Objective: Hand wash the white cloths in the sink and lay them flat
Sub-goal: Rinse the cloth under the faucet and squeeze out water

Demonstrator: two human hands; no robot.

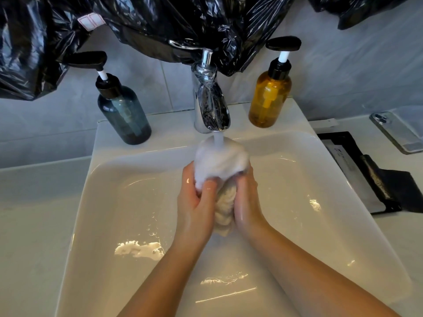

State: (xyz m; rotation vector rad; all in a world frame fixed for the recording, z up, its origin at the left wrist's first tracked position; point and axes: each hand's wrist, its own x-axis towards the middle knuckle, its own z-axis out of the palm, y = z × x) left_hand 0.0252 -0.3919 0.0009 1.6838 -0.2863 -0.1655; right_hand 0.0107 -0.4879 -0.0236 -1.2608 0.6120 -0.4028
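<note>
The bunched, sopping white cloth (220,161) sits directly under the curved chrome tap (209,97), its upper lump taking the running stream while a twisted, greyer tail hangs down between the palms. Holding it there lets the water run through the fabric from the top, so this looks like wetting or rinsing rather than wringing out. The left hand (196,197) wraps the cloth from the tap's left, fingers curled closed around the wad with the thumb pressed on its front. The right hand (246,200) presses in from the other side, fingers folded onto the cloth, so both palms squeeze it between them. Below the tap, the shallow rectangular white ceramic sink (109,202) catches the runoff; a patch of foam (139,249) lies on its floor, nearer the camera and left of the tap. A dark teal pump bottle (124,115) stands left of the tap and an amber pump bottle (269,101) right of it, both within easy reach for soap. Black plastic sheeting (160,21) hangs behind and above the tap. No other cloths show, and nothing is laid flat yet.
</note>
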